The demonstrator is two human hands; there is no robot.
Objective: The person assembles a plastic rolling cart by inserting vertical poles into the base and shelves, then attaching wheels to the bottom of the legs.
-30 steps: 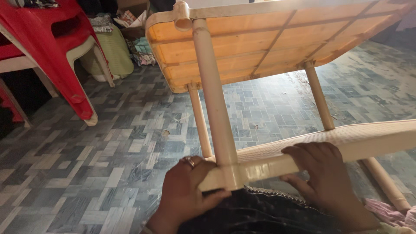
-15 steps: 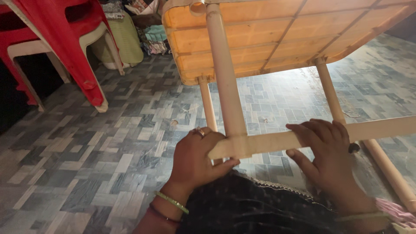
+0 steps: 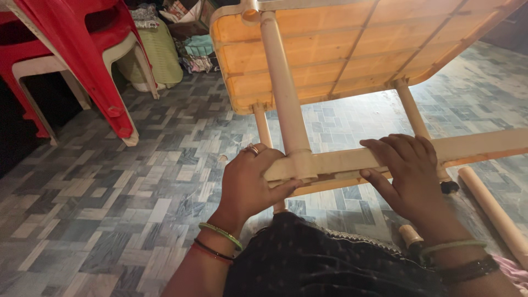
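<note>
We have the cream plastic table (image 3: 352, 49) tipped on its side on the tiled floor (image 3: 110, 181). One leg (image 3: 283, 88) already sits in the crossbar (image 3: 396, 159); a loose tube (image 3: 492, 212) lies just beside, not yet fitted. Our left hand (image 3: 250, 184) is clamped on the joint, our right hand (image 3: 407, 168) on the crossbar. A green basket (image 3: 159, 58) stands behind, contents hidden.

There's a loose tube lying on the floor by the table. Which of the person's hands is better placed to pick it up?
Probably the right hand. It grips the cream crossbar on the side where the loose tube lies, just below it. The left hand wraps the joint at the table leg, farther away.
</note>
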